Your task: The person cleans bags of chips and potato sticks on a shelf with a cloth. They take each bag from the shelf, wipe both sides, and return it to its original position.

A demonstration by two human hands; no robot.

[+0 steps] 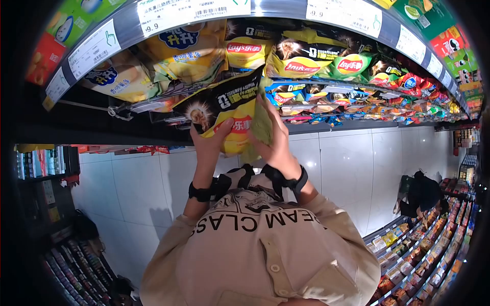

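In front of my chest a black and yellow Lay's chip bag [229, 103] is held tilted between my two hands, close to the shelf. My left hand [208, 145] grips its lower left side, the thumb lying over the front. On the other side my right hand [275, 140] has its fingers closed at the bag's right edge. A crinkled olive-green piece of packaging [262, 122] shows against the right palm; whether it belongs to the same bag I cannot tell. Both wrists wear black bands.
More Lay's bags [301, 58] and large yellow snack bags [186, 51] fill the shelf ahead, behind a curved price rail [278, 9]. Lower shelves hold several rows of small packets. A person [421, 194] bends at the snack racks on the right, across the tiled floor [342, 158].
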